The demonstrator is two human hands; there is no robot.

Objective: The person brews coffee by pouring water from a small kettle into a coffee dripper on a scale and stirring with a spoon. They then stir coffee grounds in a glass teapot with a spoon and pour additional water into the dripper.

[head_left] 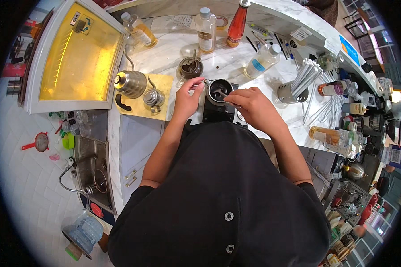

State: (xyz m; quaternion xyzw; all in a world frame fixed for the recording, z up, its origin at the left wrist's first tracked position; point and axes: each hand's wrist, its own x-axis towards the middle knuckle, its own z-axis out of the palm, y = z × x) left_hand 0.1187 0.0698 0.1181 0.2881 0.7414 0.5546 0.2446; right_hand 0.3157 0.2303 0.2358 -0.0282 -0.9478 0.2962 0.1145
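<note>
Right in front of me, a small metal cup with dark contents stands on a flat black device, which may be a scale. The fingertips of my left hand pinch the cup's side handle. My right hand grips a metal spoon, whose lower end is inside the cup. Beyond my left hand is a glass jar of dark contents, with another spoon standing in it. A gooseneck kettle and a small lidded metal pot rest on a yellow cloth at the left.
Several bottles line the marble counter, among them a red syrup bottle and a clear one with a blue label. At right, a perforated metal holder contains wrapped straws. A yellow-lit glass-door cabinet and a sink are leftward.
</note>
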